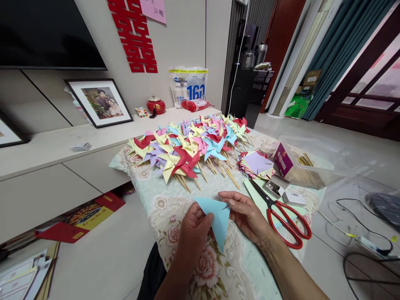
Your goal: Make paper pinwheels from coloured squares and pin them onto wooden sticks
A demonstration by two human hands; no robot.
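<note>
Left hand [193, 229] and right hand [246, 214] both pinch a folded blue paper [217, 218] by its edges, flat over the tablecloth [162, 204], prob. to keep the crease. Just right of paper: red scissors [286, 216] within reach; behind it, pile of pinwheels [190, 146].

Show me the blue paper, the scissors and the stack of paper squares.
blue paper [218, 218], head view, middle of the sheet
scissors [289, 223], head view, red handle
stack of paper squares [258, 163], head view, top sheet
</note>
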